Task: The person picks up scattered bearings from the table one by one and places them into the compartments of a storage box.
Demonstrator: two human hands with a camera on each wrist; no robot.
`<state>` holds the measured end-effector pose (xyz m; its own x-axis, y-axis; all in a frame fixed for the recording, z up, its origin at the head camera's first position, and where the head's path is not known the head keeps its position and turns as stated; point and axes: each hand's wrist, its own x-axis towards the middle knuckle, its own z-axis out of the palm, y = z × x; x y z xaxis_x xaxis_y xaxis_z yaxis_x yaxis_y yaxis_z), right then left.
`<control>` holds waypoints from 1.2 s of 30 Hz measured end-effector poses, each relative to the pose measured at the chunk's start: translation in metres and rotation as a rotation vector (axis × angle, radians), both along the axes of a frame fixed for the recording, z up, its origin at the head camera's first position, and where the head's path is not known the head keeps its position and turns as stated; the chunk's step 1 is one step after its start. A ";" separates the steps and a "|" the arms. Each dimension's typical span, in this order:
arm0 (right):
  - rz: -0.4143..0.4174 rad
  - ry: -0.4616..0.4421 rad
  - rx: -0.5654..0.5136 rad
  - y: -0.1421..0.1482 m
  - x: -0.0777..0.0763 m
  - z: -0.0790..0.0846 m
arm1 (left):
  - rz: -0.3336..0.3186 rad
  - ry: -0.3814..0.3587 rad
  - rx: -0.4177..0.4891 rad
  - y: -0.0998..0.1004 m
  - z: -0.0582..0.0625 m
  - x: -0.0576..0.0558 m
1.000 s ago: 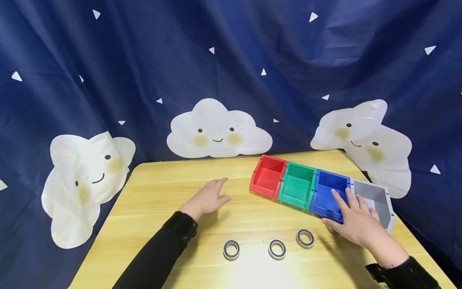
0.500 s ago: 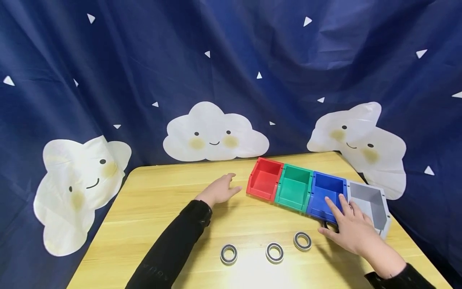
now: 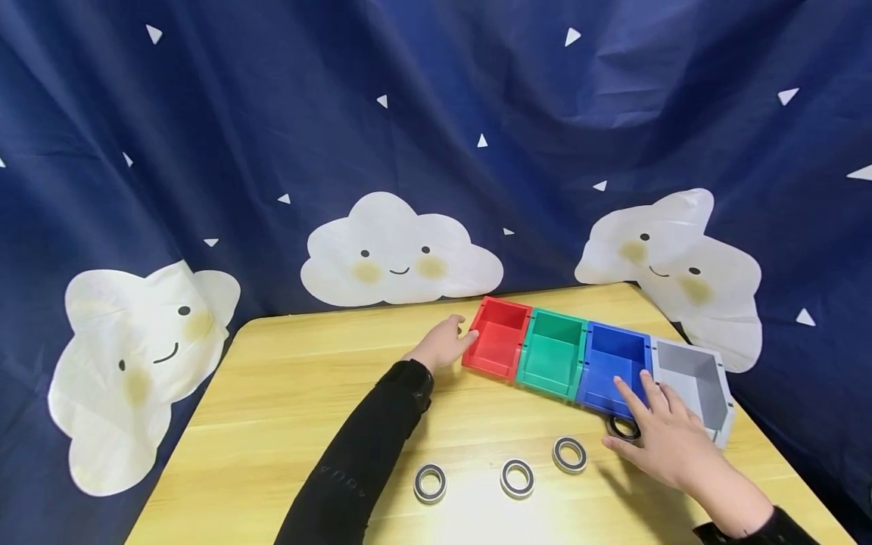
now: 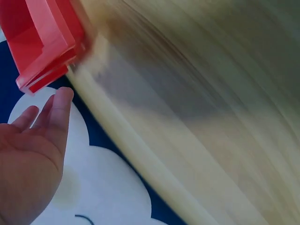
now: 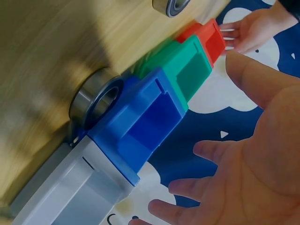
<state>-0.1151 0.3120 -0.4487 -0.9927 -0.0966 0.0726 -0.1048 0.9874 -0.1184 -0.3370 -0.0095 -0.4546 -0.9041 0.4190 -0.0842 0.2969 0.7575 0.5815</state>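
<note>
A row of joined bins runs across the right of the table: red (image 3: 499, 341), green (image 3: 553, 354), blue (image 3: 615, 369) and grey (image 3: 693, 386). My left hand (image 3: 441, 345) is at the red bin's left side, fingers extended; whether they touch it I cannot tell. Above the front of the blue and grey bins hovers my right hand (image 3: 671, 443), fingers spread, holding nothing. A ball bearing (image 5: 96, 98) stands against the blue bin's front, partly hidden by that hand in the head view. Further bearings lie flat: one at left (image 3: 430, 484), another in the middle (image 3: 517, 478), a third (image 3: 569, 455) nearer the bins.
The wooden table (image 3: 306, 409) reaches back to a dark blue curtain (image 3: 409, 91) with white smiling clouds (image 3: 402, 250). The grey bin sits close to the table's right edge.
My left hand has moved right, from over the table to the red bin's side. The right hand has hardly moved. The head view has shifted slightly.
</note>
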 end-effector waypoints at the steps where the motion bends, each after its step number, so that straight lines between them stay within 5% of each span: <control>1: 0.001 0.005 -0.001 0.000 0.001 0.000 | 0.001 -0.007 0.010 0.003 -0.001 -0.001; 15: -0.024 0.047 -0.021 -0.003 0.017 -0.004 | 0.095 -0.182 0.138 0.025 -0.022 -0.007; 21: -0.064 0.030 -0.029 0.006 0.026 -0.008 | 0.062 -0.118 0.105 0.032 -0.027 -0.007; 28: -0.072 0.044 -0.048 0.004 0.028 -0.010 | 0.098 -0.022 0.020 0.039 -0.023 -0.003; 36: -0.064 0.048 -0.019 0.003 0.029 -0.018 | 0.030 0.134 -0.227 0.043 -0.028 -0.003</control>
<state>-0.0861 0.3149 -0.4667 -0.9921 -0.0308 0.1218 -0.0471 0.9899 -0.1338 -0.3402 0.0338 -0.4826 -0.9253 0.3757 -0.0516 0.3352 0.8738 0.3524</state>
